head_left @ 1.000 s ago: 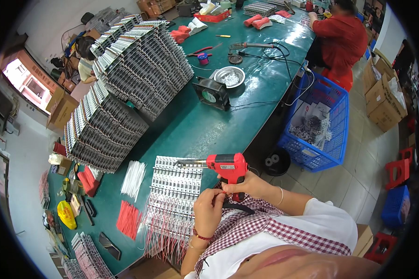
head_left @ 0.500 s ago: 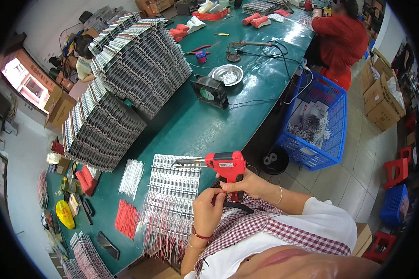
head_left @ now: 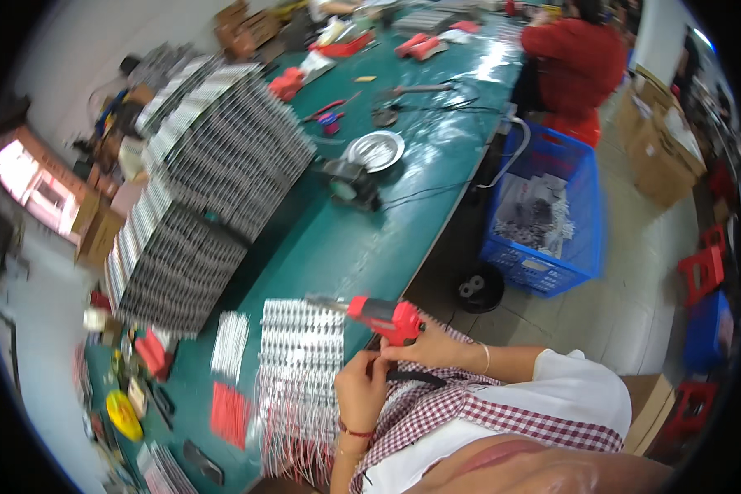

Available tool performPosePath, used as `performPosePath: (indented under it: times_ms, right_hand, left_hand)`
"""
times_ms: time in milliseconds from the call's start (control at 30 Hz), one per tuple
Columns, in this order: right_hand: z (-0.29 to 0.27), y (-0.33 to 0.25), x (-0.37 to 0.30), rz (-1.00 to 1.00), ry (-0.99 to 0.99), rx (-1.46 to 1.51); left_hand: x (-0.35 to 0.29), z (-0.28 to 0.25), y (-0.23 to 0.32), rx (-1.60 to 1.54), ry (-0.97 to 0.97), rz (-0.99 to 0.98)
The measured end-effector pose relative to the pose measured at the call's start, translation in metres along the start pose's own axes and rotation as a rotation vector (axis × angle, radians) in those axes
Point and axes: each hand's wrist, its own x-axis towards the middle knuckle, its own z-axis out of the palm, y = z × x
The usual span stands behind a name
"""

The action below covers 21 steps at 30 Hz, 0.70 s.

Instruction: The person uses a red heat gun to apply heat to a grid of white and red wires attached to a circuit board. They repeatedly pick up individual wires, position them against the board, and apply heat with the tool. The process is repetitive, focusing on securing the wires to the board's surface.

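My right hand grips a red and black soldering gun by its handle. The gun's long thin metal nose points left, over the far edge of a panel of silver-white modules set in rows. Close against the bottom of the handle is my left hand, thumb and fingers pinched together; what they hold is hidden. A black cable runs beside that hand. Red and white wires hang from the panel's near rows. Left of the panel lie a bundle of white wires and a bundle of red wires.
Tall stacks of similar panels stand on the green table at left. A small black fan and a metal bowl sit farther back. A blue basket stands right of the table; a person in red is beyond.
The whole view has shifted and blurred. The gun's body now slopes down to the right, and its nose has moved from over the panel's far rows to its far edge.
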Motion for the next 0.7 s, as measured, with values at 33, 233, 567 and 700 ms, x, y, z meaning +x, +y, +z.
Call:
performPosePath:
  times_ms: [33,233,567,700]
  right_hand:
    - [0.001,0.001,0.001,-0.013,0.009,0.03]
    - [-0.002,-0.012,-0.002,-0.034,-0.052,-0.017]
    - [0.004,-0.031,-0.013,0.004,-0.021,-0.023]
    - [0.007,-0.02,-0.008,-0.016,-0.054,-0.068]
  left_hand:
    - [-0.001,0.001,-0.005,-0.011,0.005,-0.002]
    - [-0.006,0.004,-0.011,-0.079,-0.016,-0.064]
    - [-0.008,-0.003,0.004,-0.067,-0.017,-0.087]
    - [-0.013,-0.004,-0.002,-0.1,0.001,-0.115]
